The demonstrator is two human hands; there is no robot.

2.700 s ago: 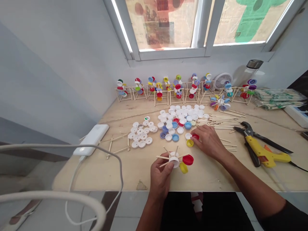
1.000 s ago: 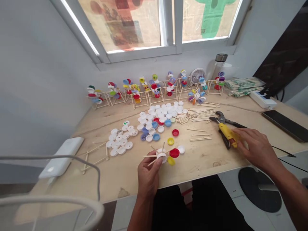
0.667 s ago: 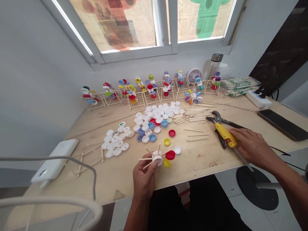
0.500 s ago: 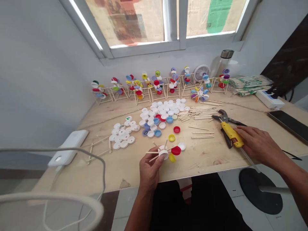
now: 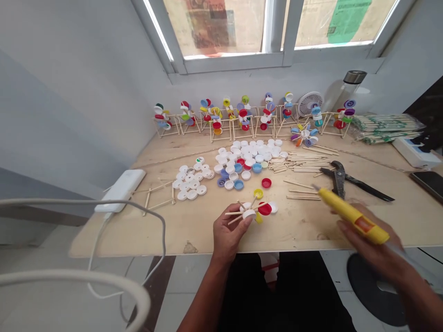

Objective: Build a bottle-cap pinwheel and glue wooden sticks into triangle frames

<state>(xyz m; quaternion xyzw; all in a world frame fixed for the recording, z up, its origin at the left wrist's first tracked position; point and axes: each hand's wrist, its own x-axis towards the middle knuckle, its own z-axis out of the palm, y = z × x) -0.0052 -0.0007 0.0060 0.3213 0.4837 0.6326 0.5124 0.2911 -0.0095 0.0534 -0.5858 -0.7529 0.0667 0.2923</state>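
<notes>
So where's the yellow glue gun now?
In the head view, the glue gun is at right, in the right hand, nearer the camera than the pliers.

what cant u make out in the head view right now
All in the head view:
Right hand: blurred, its grip partly hidden by the glue gun.
Left hand: some fingertips hidden behind the cap-and-stick wheel.
White cap: partly covered by the wheel's red cap.
Phone: cut off by the right edge.
Print on the packed sticks: too small to read.
</notes>
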